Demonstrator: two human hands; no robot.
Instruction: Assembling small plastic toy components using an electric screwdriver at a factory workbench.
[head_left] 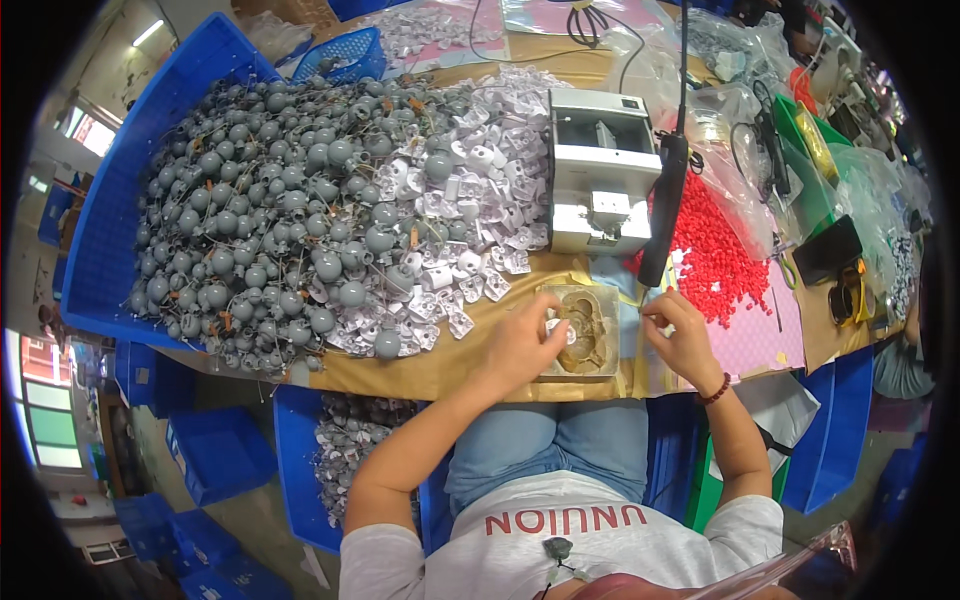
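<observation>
My left hand (522, 348) is closed at the left side of a beige fixture block (603, 363), with a small white plastic part (554, 325) between thumb and fingers. The block has a rounded hollow in its top. To the right of it, my right hand (682, 338) is pinched; whatever is between its fingertips is too small to make out. A black electric screwdriver (665, 215) hangs upright just above that hand, its tip pointing down close to the fingers. Behind the block stands a white and metal box-shaped machine (603, 165).
A blue bin (115, 215) tipped on the left spills grey ball-shaped parts (325, 265) with wires. White plastic parts (485, 185) are heaped beside them. Red small parts (715, 250) lie right of the screwdriver on pink sheeting (775, 340). A dark phone-like object (828, 250) sits farther right.
</observation>
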